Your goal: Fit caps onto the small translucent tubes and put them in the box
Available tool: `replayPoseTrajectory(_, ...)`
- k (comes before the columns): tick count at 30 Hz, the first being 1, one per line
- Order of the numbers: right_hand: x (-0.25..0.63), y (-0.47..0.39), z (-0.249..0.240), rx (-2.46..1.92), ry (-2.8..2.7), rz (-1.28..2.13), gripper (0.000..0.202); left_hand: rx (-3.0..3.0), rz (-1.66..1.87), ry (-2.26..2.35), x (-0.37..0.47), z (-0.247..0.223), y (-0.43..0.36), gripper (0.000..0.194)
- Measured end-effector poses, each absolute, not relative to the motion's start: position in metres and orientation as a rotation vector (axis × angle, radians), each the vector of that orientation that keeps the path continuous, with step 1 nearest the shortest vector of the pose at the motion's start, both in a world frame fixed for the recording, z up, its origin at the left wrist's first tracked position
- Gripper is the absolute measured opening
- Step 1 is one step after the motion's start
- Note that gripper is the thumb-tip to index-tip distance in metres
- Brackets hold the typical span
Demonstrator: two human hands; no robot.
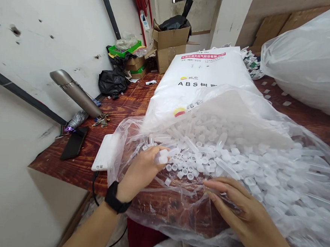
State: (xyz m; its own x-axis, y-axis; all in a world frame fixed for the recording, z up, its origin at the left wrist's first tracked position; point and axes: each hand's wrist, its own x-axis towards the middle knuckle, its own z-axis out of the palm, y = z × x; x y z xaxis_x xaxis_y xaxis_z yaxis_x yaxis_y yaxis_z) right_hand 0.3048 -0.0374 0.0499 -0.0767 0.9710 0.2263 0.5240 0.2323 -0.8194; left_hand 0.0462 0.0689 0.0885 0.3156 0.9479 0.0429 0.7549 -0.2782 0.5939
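My left hand (143, 171), with a black band on its wrist, is closed around a few whitish plastic caps (163, 157); what lies deeper in the palm is hidden. Just beyond its fingers spreads a pile of small white caps (190, 176), with longer translucent plastic tubes (222, 141) among them. All of these lie on and in a large clear plastic bag (170, 208). My right hand (239, 207) hovers over the near side of the pile, thumb and forefinger brought together. Something clear shows between its fingers, but I cannot tell what it is.
A white printed sack (214, 70) lies behind the pile. At left are a white power bank (104, 153), a phone (74, 142), keys (101, 120) and a metal flask (76, 93). A cardboard box (170, 45) stands at the back; a big filled bag (311, 58) is at right.
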Motion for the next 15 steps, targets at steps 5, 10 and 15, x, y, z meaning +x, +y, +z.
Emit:
replayPoseTrajectory(5,0.295,-0.028,0.06,-1.358,-1.485,0.818,0.019,1.736,0.637,1.389,0.057,0.092,0.025,0.019)
replayPoseTrajectory(10,0.287,-0.023,0.069,-1.244,-1.38,1.04,0.016,1.533,0.686,1.287,0.059,0.089,-0.004,0.018)
replayPoseTrajectory(15,0.293,-0.029,0.079,-1.102,-1.669,0.955,0.024,1.863,0.743,1.173,0.052,0.082,-0.014,0.019)
